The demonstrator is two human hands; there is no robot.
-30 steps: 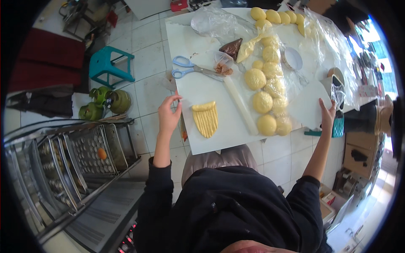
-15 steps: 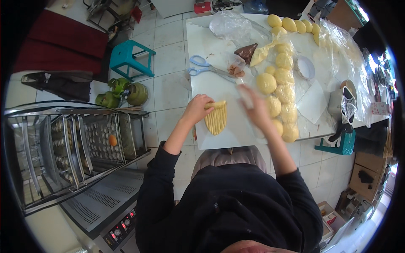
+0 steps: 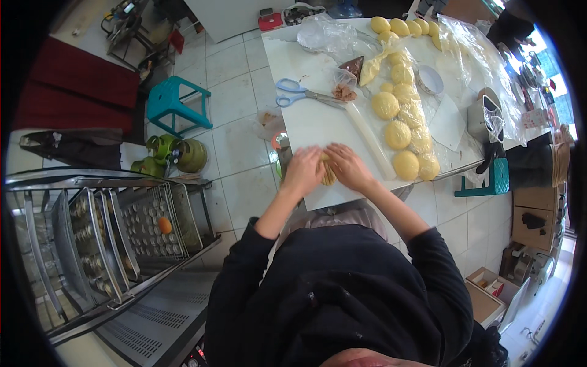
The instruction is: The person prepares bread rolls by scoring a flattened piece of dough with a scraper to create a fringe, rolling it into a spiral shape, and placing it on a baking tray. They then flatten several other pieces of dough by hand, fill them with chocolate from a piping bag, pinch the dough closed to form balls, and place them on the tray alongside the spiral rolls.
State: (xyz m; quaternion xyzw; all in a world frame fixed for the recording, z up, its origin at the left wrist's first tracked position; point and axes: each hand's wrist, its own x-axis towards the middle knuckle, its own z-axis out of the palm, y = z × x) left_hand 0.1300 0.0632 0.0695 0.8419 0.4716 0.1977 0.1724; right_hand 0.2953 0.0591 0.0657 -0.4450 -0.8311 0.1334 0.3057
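Near the table's front edge, a strip-cut piece of yellow dough point(image 3: 329, 178) lies partly hidden beneath my fingers. My left hand point(image 3: 304, 172) curls over its left end, while my right hand point(image 3: 348, 168) bends over its right end, thumbs close together. The far edge of the dough is rolled over under the fingertips; its slit strips show between the hands. Just right of my right hand rests a long pale rolling pin point(image 3: 372, 140). Beyond it lie blue-handled scissors point(image 3: 302, 92) and an open bag of brown filling point(image 3: 344, 92).
Several yellow dough balls point(image 3: 398, 134) line the right side, some under plastic film. Farther back are a dark piping bag point(image 3: 351, 66), a yellow one point(image 3: 372, 70) and a round white tin point(image 3: 430, 79). A tray rack point(image 3: 110, 238) and a teal stool point(image 3: 177, 104) stand left.
My right hand has come left from beside the dough balls onto the dough, joining my left hand. The rolling pin now shows in full. The whole view has shifted slightly.
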